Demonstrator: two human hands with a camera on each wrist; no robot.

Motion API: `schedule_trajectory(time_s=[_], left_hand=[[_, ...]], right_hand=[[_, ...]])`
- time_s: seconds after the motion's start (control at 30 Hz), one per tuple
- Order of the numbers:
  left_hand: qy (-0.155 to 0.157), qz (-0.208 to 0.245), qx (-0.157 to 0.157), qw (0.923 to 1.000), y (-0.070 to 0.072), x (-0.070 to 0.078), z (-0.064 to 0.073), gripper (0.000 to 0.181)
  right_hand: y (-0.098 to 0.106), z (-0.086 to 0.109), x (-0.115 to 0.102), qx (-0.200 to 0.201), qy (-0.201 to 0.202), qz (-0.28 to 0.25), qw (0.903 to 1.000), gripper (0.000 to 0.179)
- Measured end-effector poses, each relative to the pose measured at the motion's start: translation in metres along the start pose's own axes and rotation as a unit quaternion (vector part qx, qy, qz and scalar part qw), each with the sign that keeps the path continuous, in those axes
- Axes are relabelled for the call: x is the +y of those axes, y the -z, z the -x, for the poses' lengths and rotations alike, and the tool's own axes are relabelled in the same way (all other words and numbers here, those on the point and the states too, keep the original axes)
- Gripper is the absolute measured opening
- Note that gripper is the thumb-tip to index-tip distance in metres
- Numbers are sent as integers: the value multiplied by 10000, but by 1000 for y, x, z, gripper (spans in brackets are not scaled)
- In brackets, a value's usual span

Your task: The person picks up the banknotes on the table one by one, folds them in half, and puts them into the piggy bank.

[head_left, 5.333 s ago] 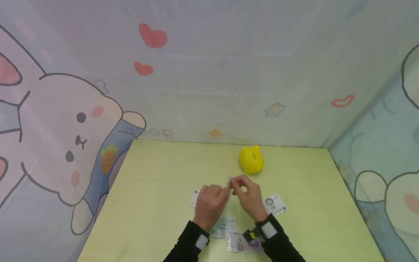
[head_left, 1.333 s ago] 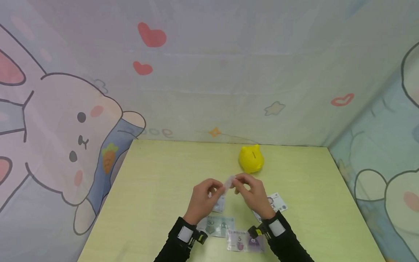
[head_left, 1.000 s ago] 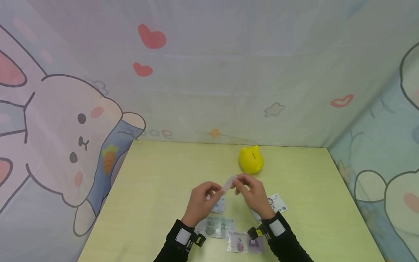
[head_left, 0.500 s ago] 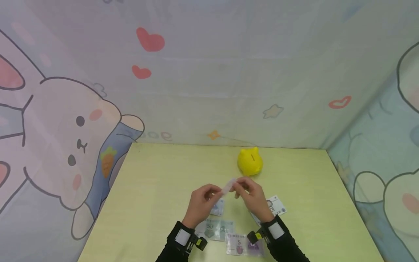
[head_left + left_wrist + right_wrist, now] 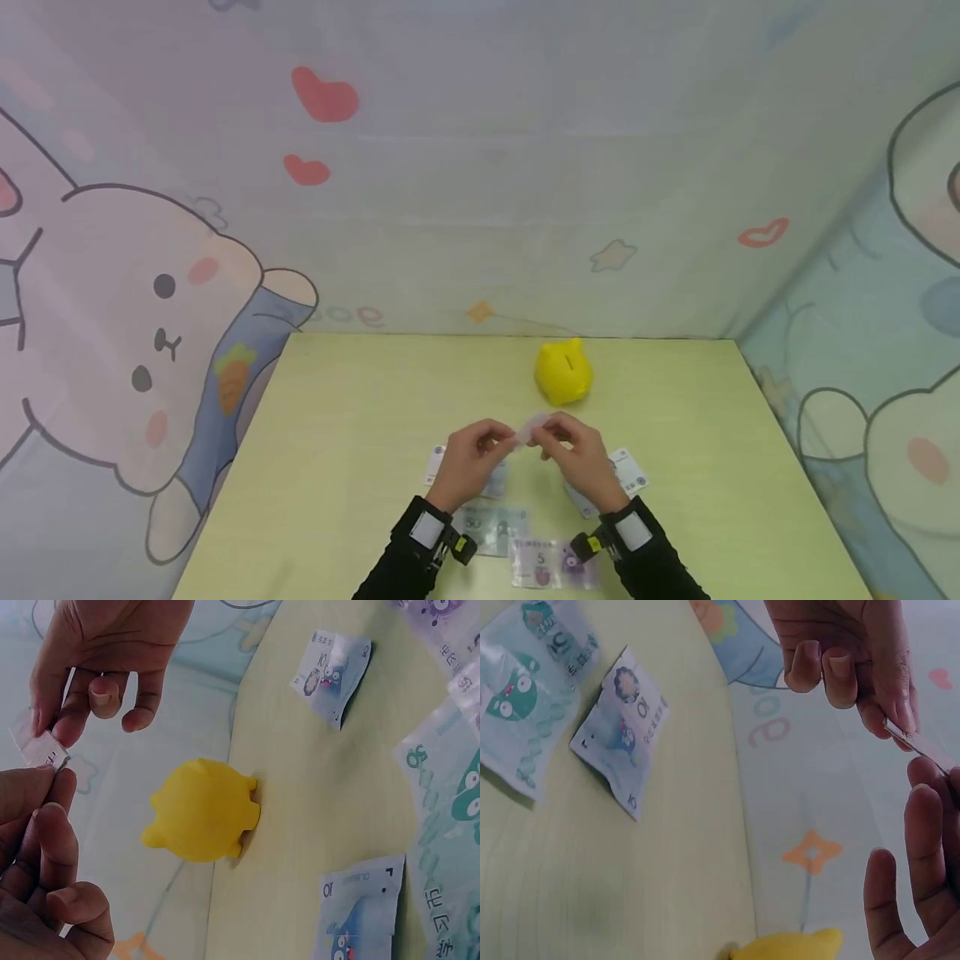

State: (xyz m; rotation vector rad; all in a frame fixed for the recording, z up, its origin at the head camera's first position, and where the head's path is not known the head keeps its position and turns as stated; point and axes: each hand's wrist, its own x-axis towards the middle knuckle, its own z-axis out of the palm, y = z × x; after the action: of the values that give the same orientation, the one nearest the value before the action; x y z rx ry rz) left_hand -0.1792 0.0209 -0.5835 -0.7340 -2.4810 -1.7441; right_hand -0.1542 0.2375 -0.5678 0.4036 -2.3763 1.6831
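Plainly, in the head view, your left hand [image 5: 467, 462] and right hand [image 5: 583, 457] hold a pale slip [image 5: 529, 429] between them, thumb and fingertips of each clamped on it. The slip is above the table [image 5: 360, 417], on your side of the yellow bank [image 5: 564, 372]. A green note [image 5: 492, 530] and a purple note [image 5: 551, 564] marked 5 lie near your wrists; the right blue note [image 5: 626, 471] and left blue note [image 5: 497, 482] are partly hidden by your hands.

From the left wrist, you see print on the slip, pinched by your 2 hands; the bank stands well apart from both blue notes, each marked 10.

From the right wrist, your fingertips grip the slip from 2 sides. The left blue note lies beside the green note, and only part of the bank shows.
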Motion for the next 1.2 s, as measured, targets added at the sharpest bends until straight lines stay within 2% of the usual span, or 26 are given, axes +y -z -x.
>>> schedule_trajectory(time_s=[0.23, 0.4, 0.47, 0.57, 0.67, 0.77, 0.97, 1.1, 1.2], left_hand=[[96, 4, -254, 9996, -20, -15, -27, 14], [184, 80, -464, 9987, -31, -17, -47, 16], [183, 71, -446, 9988, -35, -15, -55, 22], [148, -20, -187, 9997, -41, -17, -68, 35], [245, -133, 166, 9995, -48, -21, -83, 55], [436, -358, 311, 9979, -56, -27, -101, 74], [738, -845, 74, 9937, -70, -48, -130, 97], [744, -852, -87, 9935, -75, -62, -141, 103], [740, -865, -237, 9932, -78, -71, -148, 106]], right_hand=[[18, -5, 18, 253, 14, 262, 9993, 4], [34, -12, 24, 338, -172, 527, 9979, 7], [41, -16, 26, 409, -238, 606, 9970, 11], [52, -22, 27, 621, -231, 744, 9950, 14], [63, -31, 27, 867, -168, 911, 9919, 13], [72, -41, 27, 1077, -75, 1166, 9873, 11], [84, -56, 21, 1086, 11, 1535, 9822, 12], [88, -65, 18, 956, -57, 1648, 9817, 14], [91, -72, 20, 1013, -45, 1703, 9802, 14]])
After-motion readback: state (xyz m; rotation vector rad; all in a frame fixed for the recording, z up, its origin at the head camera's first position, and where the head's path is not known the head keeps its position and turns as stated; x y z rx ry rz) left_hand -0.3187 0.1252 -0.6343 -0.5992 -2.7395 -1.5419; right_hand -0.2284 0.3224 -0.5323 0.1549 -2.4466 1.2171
